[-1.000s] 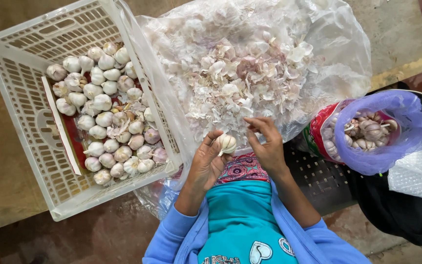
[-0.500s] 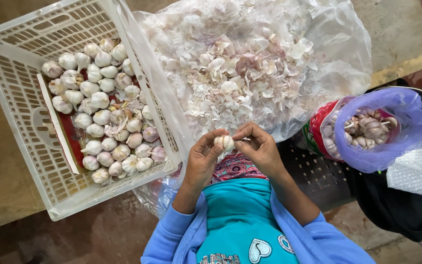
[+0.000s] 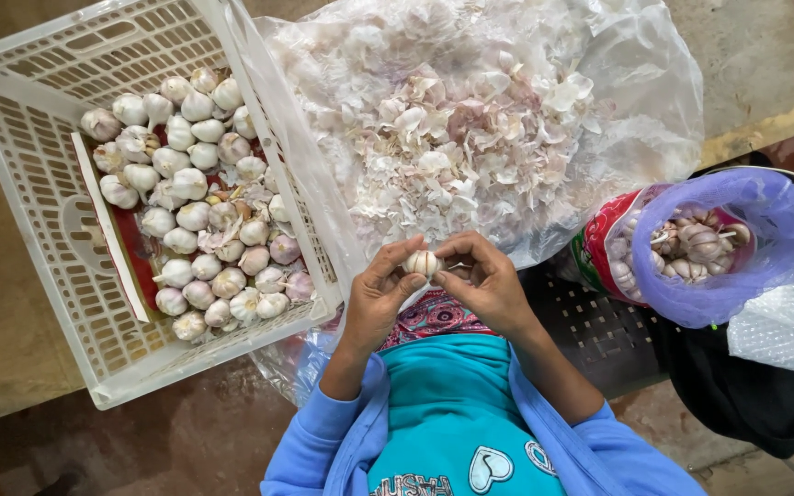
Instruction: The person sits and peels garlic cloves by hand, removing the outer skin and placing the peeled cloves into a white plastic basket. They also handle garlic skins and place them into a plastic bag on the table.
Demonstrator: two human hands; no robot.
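Worn brown floor under everything, damp-looking near our feet; we look straight down past our own teal front and blue sleeves. Our left hand (image 3: 380,298) and right hand (image 3: 487,285) meet just in front of the chest, both holding one garlic bulb (image 3: 423,264) between them; left fingers (image 3: 403,250) curl over it from the left, thumb pressing its lower side; right fingers (image 3: 467,246) arch over from the other side, tips pinching at its edge; neither hand is spread. The bulb is pale, held in the air, touching nothing but the fingers; it hangs above the near edge of a clear plastic sheet (image 3: 654,110). On that sheet lies a broad heap of papery garlic skins (image 3: 452,147), white with pinkish bits, just beyond the hands. To the left, a white slatted plastic crate (image 3: 43,197) sits tilted, its wall next to the sheet; inside, many whole garlic bulbs (image 3: 195,211) lie piled along a red strip at the bottom. To the right, near the right forearm, a bag with a purple lining (image 3: 737,276) stands open, holding more garlic (image 3: 696,243); its outer side shows red. Dark cloth fills the right edge; we cannot tell what it is.
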